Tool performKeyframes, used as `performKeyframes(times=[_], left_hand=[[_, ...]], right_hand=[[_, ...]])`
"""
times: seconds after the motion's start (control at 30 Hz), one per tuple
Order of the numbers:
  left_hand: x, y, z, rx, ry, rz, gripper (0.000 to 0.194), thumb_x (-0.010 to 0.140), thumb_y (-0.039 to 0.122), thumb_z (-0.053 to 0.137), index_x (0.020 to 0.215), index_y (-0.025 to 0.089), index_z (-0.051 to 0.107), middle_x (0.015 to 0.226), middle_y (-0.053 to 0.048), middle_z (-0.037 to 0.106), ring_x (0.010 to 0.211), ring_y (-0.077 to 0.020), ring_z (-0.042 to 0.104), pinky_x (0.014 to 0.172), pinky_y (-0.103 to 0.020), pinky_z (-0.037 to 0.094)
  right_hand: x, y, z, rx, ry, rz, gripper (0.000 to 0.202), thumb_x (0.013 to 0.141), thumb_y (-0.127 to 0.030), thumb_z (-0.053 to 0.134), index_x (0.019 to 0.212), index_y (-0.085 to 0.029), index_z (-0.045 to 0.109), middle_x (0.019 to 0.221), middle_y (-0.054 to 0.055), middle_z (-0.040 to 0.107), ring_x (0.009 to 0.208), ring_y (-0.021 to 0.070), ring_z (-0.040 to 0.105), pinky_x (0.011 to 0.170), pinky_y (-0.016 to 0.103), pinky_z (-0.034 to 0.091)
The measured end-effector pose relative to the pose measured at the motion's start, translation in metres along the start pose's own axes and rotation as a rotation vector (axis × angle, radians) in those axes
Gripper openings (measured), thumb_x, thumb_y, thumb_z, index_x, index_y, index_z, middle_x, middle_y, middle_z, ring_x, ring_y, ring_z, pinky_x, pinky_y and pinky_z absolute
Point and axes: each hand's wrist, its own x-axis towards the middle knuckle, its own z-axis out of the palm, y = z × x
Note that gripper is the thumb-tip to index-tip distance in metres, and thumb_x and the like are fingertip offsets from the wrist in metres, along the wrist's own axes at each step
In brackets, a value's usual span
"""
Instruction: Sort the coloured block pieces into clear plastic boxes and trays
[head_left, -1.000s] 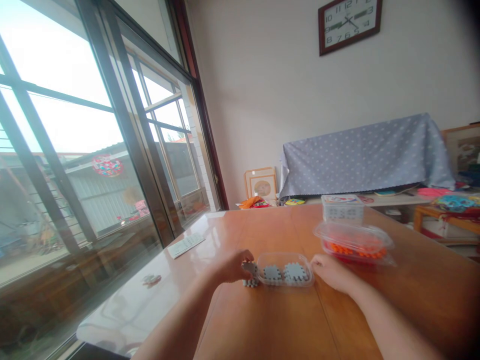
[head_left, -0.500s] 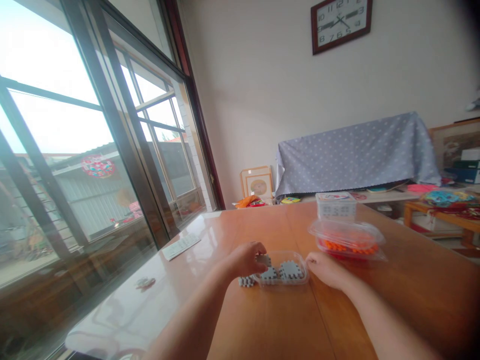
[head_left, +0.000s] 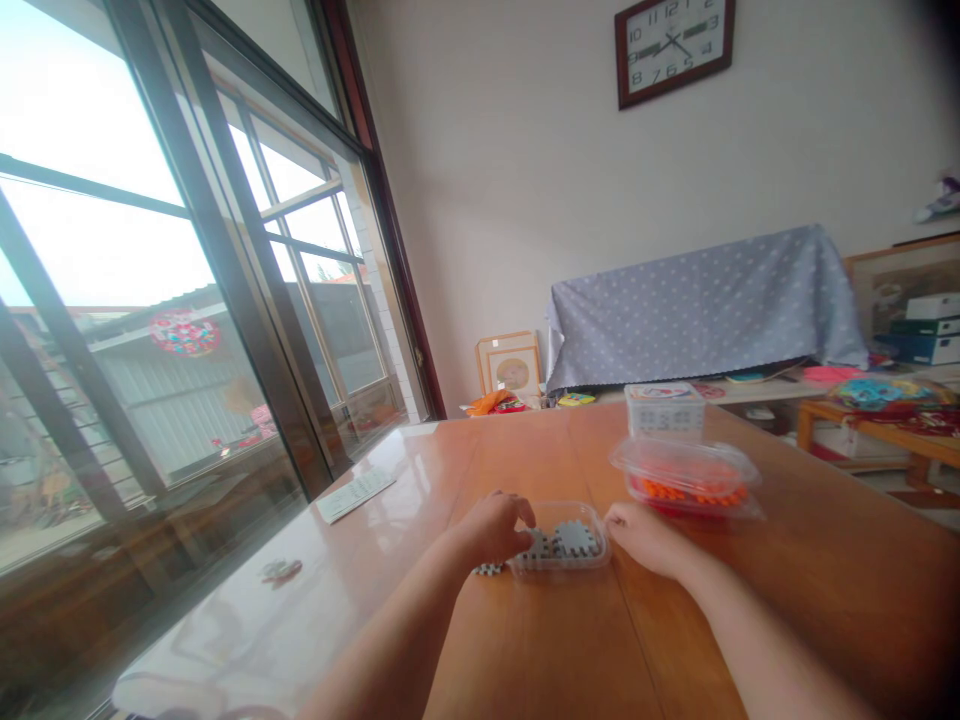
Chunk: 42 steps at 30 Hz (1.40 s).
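Note:
A clear plastic container (head_left: 564, 564) stands on the table, holding grey toothed, gear-like pieces (head_left: 576, 538) in two piles. My left hand (head_left: 496, 527) hovers at its left end, thumb and fingers curved but apart, by the left pile. Nothing shows between those fingertips, though the hand hides part of the pile. More grey toothed pieces (head_left: 490, 569) lie on the table outside the container, partly covered by my left hand. At the container's right end, my right hand (head_left: 641, 536) is closed, its fingertips on the rim.
A lidded clear box of orange pieces (head_left: 690, 490) sits to the right, with another clear box (head_left: 664, 412) behind it. On the left lie a printed sheet (head_left: 357, 495) and a small crumpled item (head_left: 281, 571). The table (head_left: 547, 640) reaches toward a cloth-covered object (head_left: 697, 310).
The grey toothed piece that my left hand held above the container is no longer seen in its fingers; the hand is slightly lower. My right hand stays at the rim. The view shifted slightly.

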Motion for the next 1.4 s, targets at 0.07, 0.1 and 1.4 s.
performKeyframes(times=[0.07, 0.1, 1.4], left_hand=[[-0.002, 0.004, 0.000, 0.010, -0.002, 0.014, 0.031, 0.079, 0.019, 0.061, 0.105, 0.026, 0.076, 0.103, -0.004, 0.076, 0.101, -0.0252, 0.065, 0.086, -0.033, 0.051], [-0.003, 0.006, 0.000, 0.025, -0.006, 0.018, 0.033, 0.080, 0.017, 0.059, 0.106, 0.027, 0.076, 0.102, -0.003, 0.077, 0.102, -0.0245, 0.065, 0.088, -0.034, 0.051], [-0.047, -0.071, 0.003, -0.163, 0.070, -0.136, 0.055, 0.065, 0.022, 0.081, 0.117, 0.023, 0.066, 0.118, -0.005, 0.070, 0.110, -0.0264, 0.062, 0.092, -0.034, 0.050]], right_hand=[[0.001, 0.001, 0.001, 0.001, -0.001, -0.001, 0.026, 0.086, -0.046, 0.067, 0.075, -0.022, 0.070, 0.064, 0.001, 0.067, 0.070, 0.0188, 0.060, 0.069, 0.027, 0.042], [0.001, 0.002, 0.001, -0.001, -0.003, -0.002, 0.026, 0.086, -0.046, 0.066, 0.075, -0.022, 0.070, 0.064, 0.001, 0.067, 0.070, 0.0186, 0.059, 0.069, 0.027, 0.042], [-0.001, -0.001, 0.001, -0.003, -0.007, -0.028, 0.024, 0.087, -0.041, 0.062, 0.075, -0.022, 0.069, 0.065, 0.002, 0.069, 0.071, 0.0193, 0.060, 0.066, 0.027, 0.042]])
